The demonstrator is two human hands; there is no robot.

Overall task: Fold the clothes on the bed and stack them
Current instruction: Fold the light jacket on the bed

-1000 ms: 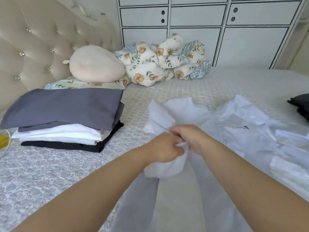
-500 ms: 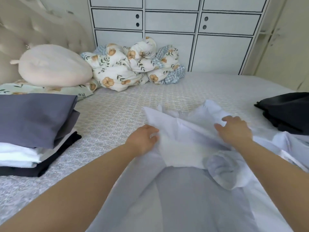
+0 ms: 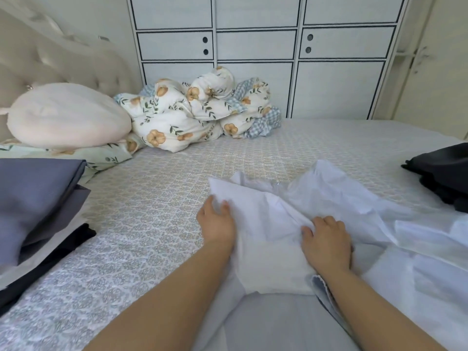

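Bed (image 3: 157,224), patterned grey-and-cream coverlet, fills most of the frame; I read it as the work surface. Crumpled white thin-fabric garment (image 3: 329,214) spreads from centre toward the right edge, still loose, not yet squared. Stack of folded clothes (image 3: 38,198), grey piece on top with white and black layers below, sits at left edge, well apart from the garment, presumably kept clear so finished pieces stay flat. Dark bundled cloth (image 3: 445,173) waits at right edge, likely unfolded. Left hand (image 3: 215,221) lies on the garment's left border, fingers curled over the edge, seemingly pinning it. Right hand (image 3: 326,239) lies palm down, fingers spread, pressing the middle, holding nothing. Hands sit apart, probably smoothing before a fold.
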